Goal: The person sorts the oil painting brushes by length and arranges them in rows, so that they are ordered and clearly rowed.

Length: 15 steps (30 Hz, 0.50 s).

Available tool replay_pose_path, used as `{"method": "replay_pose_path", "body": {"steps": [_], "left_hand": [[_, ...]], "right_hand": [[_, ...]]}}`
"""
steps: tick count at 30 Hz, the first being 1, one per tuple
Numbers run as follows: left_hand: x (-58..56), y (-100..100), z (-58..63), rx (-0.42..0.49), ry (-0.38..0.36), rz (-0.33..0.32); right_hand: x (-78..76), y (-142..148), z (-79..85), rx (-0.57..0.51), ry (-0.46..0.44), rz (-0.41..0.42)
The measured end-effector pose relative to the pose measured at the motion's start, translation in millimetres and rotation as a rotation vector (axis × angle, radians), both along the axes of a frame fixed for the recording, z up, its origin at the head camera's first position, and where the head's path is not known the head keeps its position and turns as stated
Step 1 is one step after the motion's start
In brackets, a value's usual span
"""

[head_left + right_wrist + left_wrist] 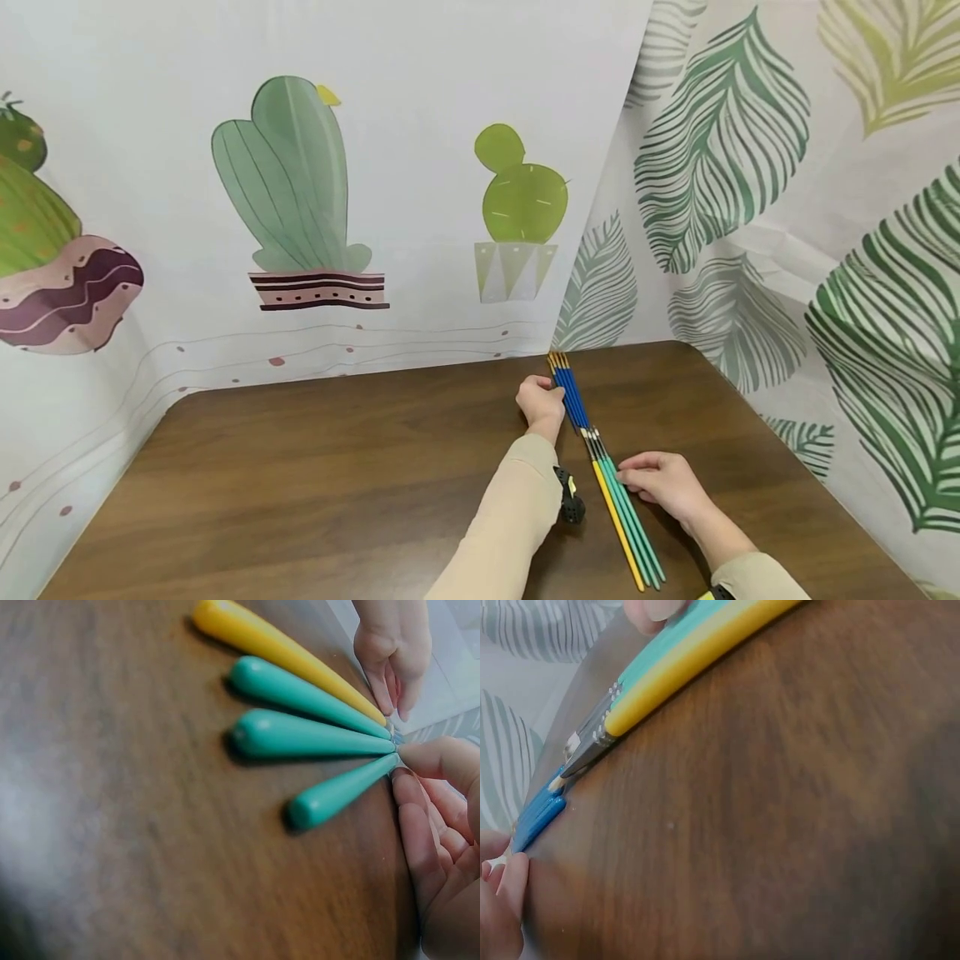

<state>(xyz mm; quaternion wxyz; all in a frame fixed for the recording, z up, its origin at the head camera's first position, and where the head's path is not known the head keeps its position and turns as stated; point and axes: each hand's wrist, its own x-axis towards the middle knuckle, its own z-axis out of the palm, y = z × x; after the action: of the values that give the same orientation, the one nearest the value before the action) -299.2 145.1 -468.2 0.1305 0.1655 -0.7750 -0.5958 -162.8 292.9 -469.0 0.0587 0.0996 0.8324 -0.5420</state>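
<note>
Several blue paintbrushes point(573, 396) lie side by side near the table's far edge, their golden bristles pointing away. My left hand point(541, 402) pinches at the left side of this bundle, thumb and finger meeting at a blue handle in the left wrist view. Closer to me, a yellow paintbrush point(618, 527) and three green paintbrushes point(315, 742) form a second bundle, with tips touching the blue handle ends. On its right side, my right hand point(663, 483) pinches the outermost green paintbrush point(337, 796) between thumb and forefinger, well up the handle.
The brown wooden table point(322, 483) has rounded far corners. Behind it hangs a white wall cloth point(420, 167) printed with cacti, and leaf-patterned cloth point(720, 167) covers the right side. A black wrist device point(572, 500) sits on the left sleeve.
</note>
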Motion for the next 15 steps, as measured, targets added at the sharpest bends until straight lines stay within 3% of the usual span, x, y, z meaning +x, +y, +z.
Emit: {"method": "replay_pose_path", "body": {"steps": [4,10,15], "left_hand": [[2.8,-9,0.3,-0.025,0.010,-0.082],[7.5,-34,1.2,-0.092,0.047,-0.309],[12.2,-59,3.6,0.005,-0.019,-0.497]], "right_hand": [[0.4,-1,-0.6,-0.007,0.003,0.000],[-0.9,0,-1.1,-0.007,0.014,0.006],[-0.7,1,-0.2,-0.006,0.024,0.009]]}}
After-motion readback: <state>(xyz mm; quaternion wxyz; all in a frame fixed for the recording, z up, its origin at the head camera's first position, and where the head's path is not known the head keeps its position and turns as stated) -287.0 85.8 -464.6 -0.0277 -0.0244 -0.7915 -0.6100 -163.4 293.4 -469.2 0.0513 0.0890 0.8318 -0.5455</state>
